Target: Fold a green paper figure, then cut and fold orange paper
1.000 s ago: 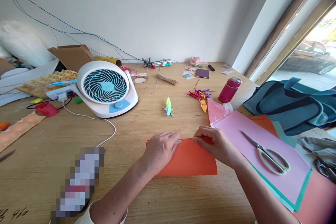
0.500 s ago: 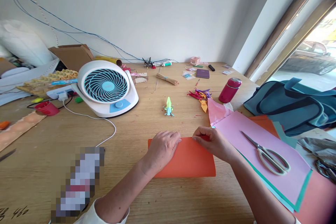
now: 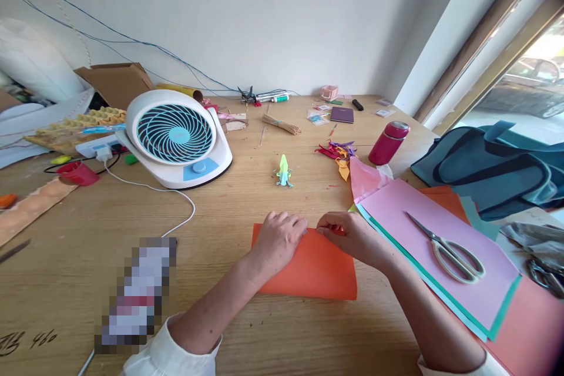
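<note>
A sheet of orange paper [image 3: 315, 273], seemingly folded over, lies on the wooden table in front of me. At its far edge, left of the middle, my left hand [image 3: 279, 239] is closed on it, fingers bent over the edge. My right hand [image 3: 348, 236] pinches the same edge a little further right, thumb and fingertips together. A small gap separates the two hands. Beyond them stands a small green and blue folded paper figure [image 3: 283, 171]. The palms and the paper beneath the left hand are hidden.
To the right, scissors [image 3: 449, 249] lie on stacked coloured paper [image 3: 409, 205], near a blue bag [image 3: 480, 164] and a red flask [image 3: 389, 143]. Colourful paper scraps [image 3: 339, 155] sit behind. A white fan [image 3: 176, 135] with a cord [image 3: 191, 211] stands left, and a blurred-out object [image 3: 138, 294] lies nearer me.
Both hands stay at the paper's far edge; the right hand has shifted slightly left, towards the left one. The paper's near right corner has moved a bit. The view has tilted slightly.
</note>
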`<action>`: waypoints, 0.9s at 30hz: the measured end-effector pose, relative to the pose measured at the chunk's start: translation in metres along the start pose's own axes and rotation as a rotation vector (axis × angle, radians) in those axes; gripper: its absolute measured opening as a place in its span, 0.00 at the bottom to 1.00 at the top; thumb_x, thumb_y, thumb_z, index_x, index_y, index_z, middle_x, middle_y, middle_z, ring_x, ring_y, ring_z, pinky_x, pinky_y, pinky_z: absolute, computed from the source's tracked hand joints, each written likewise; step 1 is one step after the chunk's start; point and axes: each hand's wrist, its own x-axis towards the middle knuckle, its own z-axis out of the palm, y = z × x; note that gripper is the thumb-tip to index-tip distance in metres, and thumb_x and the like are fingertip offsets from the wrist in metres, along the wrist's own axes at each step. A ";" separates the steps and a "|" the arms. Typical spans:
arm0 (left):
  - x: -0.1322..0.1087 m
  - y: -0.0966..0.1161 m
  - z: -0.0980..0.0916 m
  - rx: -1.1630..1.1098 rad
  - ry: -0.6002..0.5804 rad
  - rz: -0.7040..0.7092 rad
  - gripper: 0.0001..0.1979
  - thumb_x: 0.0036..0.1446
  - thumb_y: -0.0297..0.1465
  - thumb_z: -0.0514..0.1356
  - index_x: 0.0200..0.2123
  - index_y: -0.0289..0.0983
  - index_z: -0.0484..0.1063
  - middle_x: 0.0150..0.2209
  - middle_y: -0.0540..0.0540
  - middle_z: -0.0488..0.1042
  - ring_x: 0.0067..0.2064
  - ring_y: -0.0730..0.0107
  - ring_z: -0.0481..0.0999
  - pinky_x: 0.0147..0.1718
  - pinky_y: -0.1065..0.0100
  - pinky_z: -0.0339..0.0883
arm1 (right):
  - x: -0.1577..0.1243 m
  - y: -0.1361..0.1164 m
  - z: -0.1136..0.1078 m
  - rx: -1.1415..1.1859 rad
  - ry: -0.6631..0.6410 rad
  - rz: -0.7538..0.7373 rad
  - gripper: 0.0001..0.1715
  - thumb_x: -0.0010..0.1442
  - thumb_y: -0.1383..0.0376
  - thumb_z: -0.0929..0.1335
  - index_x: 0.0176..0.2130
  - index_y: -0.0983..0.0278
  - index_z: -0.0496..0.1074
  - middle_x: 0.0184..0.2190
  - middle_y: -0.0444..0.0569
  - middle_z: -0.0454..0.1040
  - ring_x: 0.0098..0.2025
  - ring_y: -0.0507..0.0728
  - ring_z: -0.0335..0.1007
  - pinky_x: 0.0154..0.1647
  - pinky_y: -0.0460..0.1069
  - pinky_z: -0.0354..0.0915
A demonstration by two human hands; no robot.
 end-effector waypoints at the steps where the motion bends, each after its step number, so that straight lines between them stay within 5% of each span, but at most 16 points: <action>1: -0.001 0.001 0.001 0.001 0.001 0.008 0.09 0.68 0.25 0.49 0.39 0.38 0.68 0.35 0.46 0.75 0.39 0.61 0.71 0.36 0.61 0.57 | 0.000 -0.001 0.002 0.007 0.002 -0.016 0.12 0.64 0.65 0.63 0.32 0.62 0.74 0.28 0.45 0.76 0.29 0.52 0.67 0.30 0.46 0.60; 10: 0.000 0.004 0.000 -0.056 -0.003 -0.005 0.08 0.67 0.26 0.52 0.38 0.37 0.70 0.35 0.46 0.76 0.39 0.62 0.72 0.36 0.62 0.57 | 0.004 0.002 0.012 0.026 -0.003 -0.021 0.11 0.63 0.66 0.65 0.32 0.62 0.76 0.28 0.45 0.77 0.29 0.52 0.68 0.31 0.46 0.61; 17: -0.002 -0.030 -0.029 -0.309 -0.043 -0.147 0.05 0.63 0.28 0.59 0.33 0.38 0.73 0.34 0.49 0.78 0.37 0.66 0.75 0.37 0.66 0.58 | 0.006 0.018 0.005 0.099 -0.018 0.020 0.11 0.63 0.64 0.64 0.33 0.62 0.75 0.30 0.45 0.77 0.31 0.53 0.70 0.32 0.46 0.62; 21: -0.009 -0.048 -0.046 -0.527 -0.077 -0.272 0.06 0.59 0.32 0.61 0.30 0.38 0.72 0.28 0.53 0.73 0.30 0.71 0.70 0.30 0.70 0.57 | 0.007 0.029 0.002 0.158 -0.008 0.021 0.11 0.63 0.62 0.64 0.34 0.63 0.75 0.31 0.46 0.78 0.32 0.54 0.71 0.33 0.46 0.65; 27: -0.012 -0.053 -0.053 -0.767 -0.064 -0.363 0.08 0.56 0.35 0.62 0.29 0.37 0.72 0.24 0.55 0.68 0.27 0.74 0.64 0.27 0.73 0.55 | 0.008 0.041 0.001 0.208 0.022 -0.012 0.13 0.64 0.60 0.64 0.34 0.63 0.75 0.32 0.47 0.78 0.34 0.55 0.72 0.35 0.47 0.66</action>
